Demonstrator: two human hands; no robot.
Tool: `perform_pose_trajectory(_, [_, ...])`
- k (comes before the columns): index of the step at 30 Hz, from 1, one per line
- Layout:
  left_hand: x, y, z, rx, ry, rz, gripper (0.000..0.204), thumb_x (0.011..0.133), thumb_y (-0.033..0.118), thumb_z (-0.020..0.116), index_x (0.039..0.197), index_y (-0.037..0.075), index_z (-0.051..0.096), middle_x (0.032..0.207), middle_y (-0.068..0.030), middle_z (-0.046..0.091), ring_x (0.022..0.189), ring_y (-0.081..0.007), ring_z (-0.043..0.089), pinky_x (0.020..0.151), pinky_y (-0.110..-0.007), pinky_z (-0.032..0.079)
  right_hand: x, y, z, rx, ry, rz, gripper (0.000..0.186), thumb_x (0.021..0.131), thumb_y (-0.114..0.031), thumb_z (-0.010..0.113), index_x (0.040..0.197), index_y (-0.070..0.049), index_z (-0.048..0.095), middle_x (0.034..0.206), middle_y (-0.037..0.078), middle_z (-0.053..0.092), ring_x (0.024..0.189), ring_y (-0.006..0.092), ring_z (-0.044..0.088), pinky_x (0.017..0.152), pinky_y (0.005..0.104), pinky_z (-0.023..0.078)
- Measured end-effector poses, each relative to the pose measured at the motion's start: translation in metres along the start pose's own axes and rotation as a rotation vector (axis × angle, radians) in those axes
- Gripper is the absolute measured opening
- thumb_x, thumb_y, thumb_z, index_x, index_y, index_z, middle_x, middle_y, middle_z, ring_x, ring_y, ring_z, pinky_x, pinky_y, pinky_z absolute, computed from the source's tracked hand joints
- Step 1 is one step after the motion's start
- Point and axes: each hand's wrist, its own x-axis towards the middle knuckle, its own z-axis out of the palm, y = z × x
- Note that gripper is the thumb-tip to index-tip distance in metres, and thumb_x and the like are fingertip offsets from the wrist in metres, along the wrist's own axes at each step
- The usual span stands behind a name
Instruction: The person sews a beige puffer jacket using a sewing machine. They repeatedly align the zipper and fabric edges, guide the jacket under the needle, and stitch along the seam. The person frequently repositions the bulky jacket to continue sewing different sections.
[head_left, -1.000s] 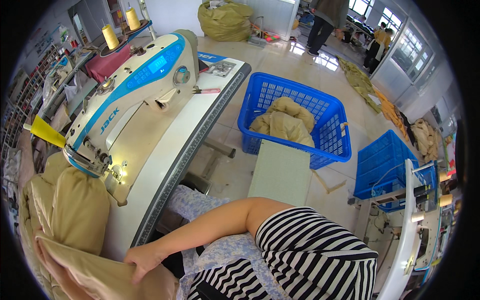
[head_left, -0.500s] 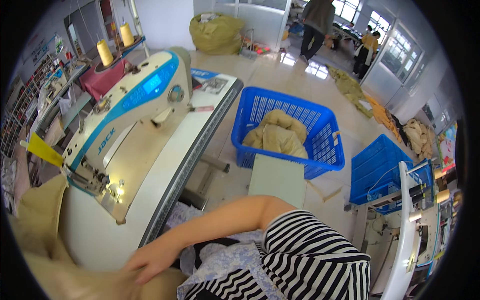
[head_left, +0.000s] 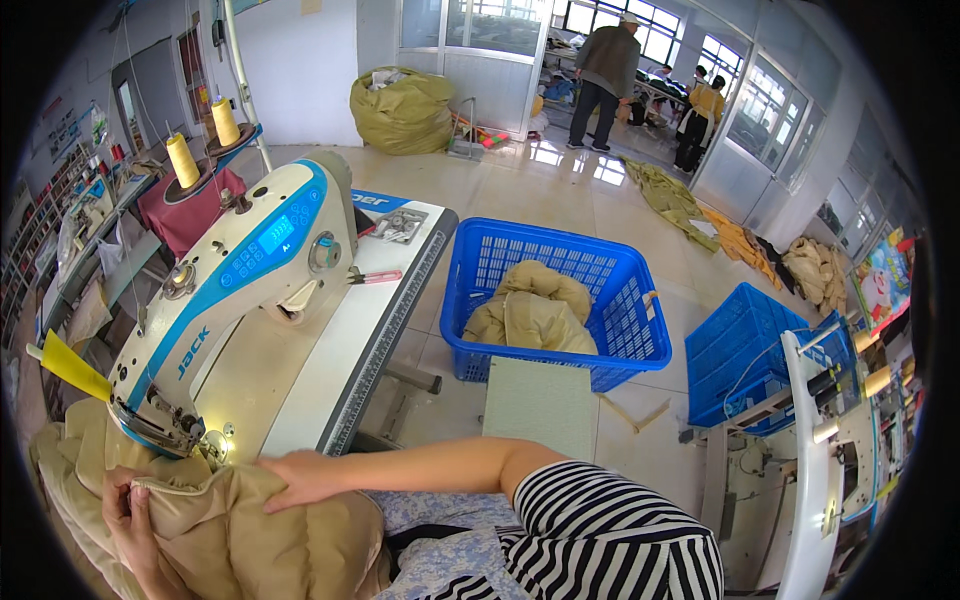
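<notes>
A khaki quilted padded garment [head_left: 290, 535] lies bunched over my lap and the near edge of the sewing table [head_left: 300, 400]. Its upper edge reaches up to the needle area of a white and blue sewing machine [head_left: 250, 260], whose lamp is lit. My left hand [head_left: 133, 520] has its fingers curled around the garment's edge, left of the needle. To the right of the needle, my right hand [head_left: 298, 478] grips the same cloth, with some fingers hidden by the fabric. Red-handled snips [head_left: 378, 277] rest on the table behind the machine head.
A blue basket [head_left: 560, 360] holding another khaki padded piece [head_left: 540, 310] stands beyond my right arm, behind a pale board [head_left: 538, 400]. Further right are a blue crate [head_left: 740, 340] and another sewing machine [head_left: 850, 460]. Yellow thread cones [head_left: 183, 160] stand behind the table. People are in the far doorway.
The garment has come up to the needle area. My left hand has come into view gripping its edge, and my right hand has moved up. The view has tilted upward.
</notes>
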Motion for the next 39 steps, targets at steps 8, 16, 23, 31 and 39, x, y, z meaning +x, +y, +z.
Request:
perform_pose_trajectory(8, [-0.008,-0.025,0.109,0.519,-0.374,-0.218,0.023,0.087,0.021,0.077,0.089,0.002,0.065,0.081,-0.0207,0.067,0.077,-0.0397,0.066,0.068,-0.048,0.050,-0.146,0.019,0.044,0.772,-0.419,0.338,0.037,0.092,-0.034,0.076,0.089,0.003,0.072,0.084,0.010,0.071,0.075,0.0146,0.062,0.066,0.0380,0.050])
perform_pose_trajectory(16, [-0.023,-0.023,0.094,0.005,-0.301,-0.070,0.018,0.096,0.017,0.069,0.103,0.000,0.066,0.095,-0.0155,0.067,0.087,-0.0301,0.063,0.080,-0.038,0.051,-0.063,0.015,-0.034,0.241,0.051,0.193,0.049,0.095,-0.034,0.075,0.128,0.000,0.063,0.117,0.016,0.070,0.104,0.0194,0.069,0.084,0.0372,0.058])
perform_pose_trajectory(23, [0.002,0.026,0.129,-0.049,-0.657,0.121,0.016,0.098,0.016,0.068,0.108,0.003,0.069,0.097,-0.0121,0.071,0.087,-0.0246,0.068,0.080,-0.035,0.054,-0.037,-0.015,0.013,0.457,-0.675,0.121,0.056,0.101,-0.028,0.067,0.146,-0.001,0.048,0.143,0.011,0.055,0.132,0.0185,0.051,0.105,0.0326,0.047])
perform_pose_trajectory(31, [-0.022,-0.036,0.110,-0.065,-0.318,-0.471,0.024,0.099,0.024,0.069,0.104,0.001,0.068,0.090,-0.0080,0.070,0.082,-0.0147,0.062,0.076,-0.032,0.050,-0.040,0.009,-0.012,0.296,-0.493,0.599,0.028,0.104,-0.025,0.063,0.116,0.000,0.065,0.090,0.004,0.071,0.087,0.0101,0.066,0.075,0.0255,0.053])
perform_pose_trajectory(39, [-0.027,-0.035,0.105,-0.147,-0.332,-0.425,0.025,0.100,0.024,0.067,0.106,-0.001,0.066,0.093,-0.0063,0.069,0.087,-0.0107,0.057,0.081,-0.030,0.048,0.048,0.006,-0.015,0.143,0.010,0.291,0.021,0.098,-0.021,0.069,0.102,0.000,0.065,0.083,0.009,0.071,0.071,0.0177,0.068,0.066,0.0309,0.053])
